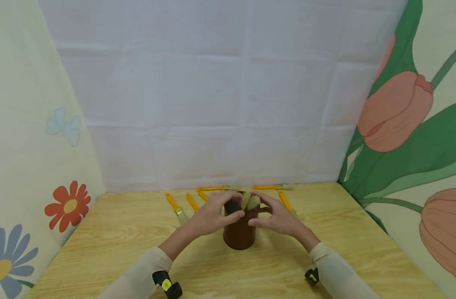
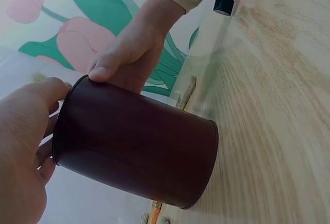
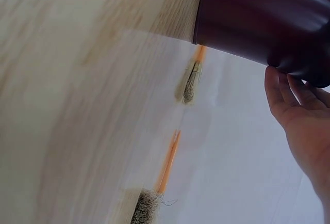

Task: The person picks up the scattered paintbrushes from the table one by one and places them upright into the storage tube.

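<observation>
A dark reddish-brown cylindrical cup (image 1: 239,234) stands upright on the table, with pale brush bristles (image 1: 250,202) showing at its mouth. My left hand (image 1: 215,211) is curved around the left of its rim, thumb in front and fingers behind. From the other side my right hand (image 1: 279,216) holds the rim, its thumb on the near wall. In the left wrist view, the right thumb presses the edge of the cup (image 2: 134,141), while the left fingers are partly hidden behind its mouth. Fingertips of the right hand (image 3: 307,126) touch the cup's wall in the right wrist view.
Paintbrushes with orange handles lie around the back of the cup: one brush (image 1: 175,206) at left, another (image 1: 270,187) at back right, one (image 1: 286,202) at right, and several more. A white cloth (image 1: 213,104) hangs behind the wood-grain table (image 1: 112,249); flowered cloths flank it.
</observation>
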The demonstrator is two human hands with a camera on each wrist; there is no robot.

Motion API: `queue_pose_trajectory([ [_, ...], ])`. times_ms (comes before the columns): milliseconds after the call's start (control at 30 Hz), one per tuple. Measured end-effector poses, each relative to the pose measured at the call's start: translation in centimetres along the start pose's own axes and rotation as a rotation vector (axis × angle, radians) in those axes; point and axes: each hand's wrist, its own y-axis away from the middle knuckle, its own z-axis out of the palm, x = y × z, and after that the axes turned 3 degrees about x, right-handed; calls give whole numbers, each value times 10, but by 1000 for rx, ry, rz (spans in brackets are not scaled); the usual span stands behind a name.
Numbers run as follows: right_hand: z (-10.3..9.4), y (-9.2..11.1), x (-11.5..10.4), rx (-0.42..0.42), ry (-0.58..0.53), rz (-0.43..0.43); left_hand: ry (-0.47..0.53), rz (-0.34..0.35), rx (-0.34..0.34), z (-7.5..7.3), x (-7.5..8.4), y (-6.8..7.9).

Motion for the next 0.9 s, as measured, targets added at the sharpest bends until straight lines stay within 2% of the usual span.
queue_pose_trajectory([
  [233, 0, 0, 4, -19, -21, -72, 47, -49, -24, 2, 0, 1],
  [367, 1, -1, 5, -35, -38, -91, 49, -83, -9, -2, -2, 6],
  [633, 1, 2, 1, -1, -47, -49, -11, -96, 73, -31, -15, 14],
  [733, 1, 3, 0, -3, -45, -38, -59, -100, 83, -43, -22, 22],
  [900, 1, 1, 0, -11, -32, -36, -190, -60, 77, -59, -37, 37],
])
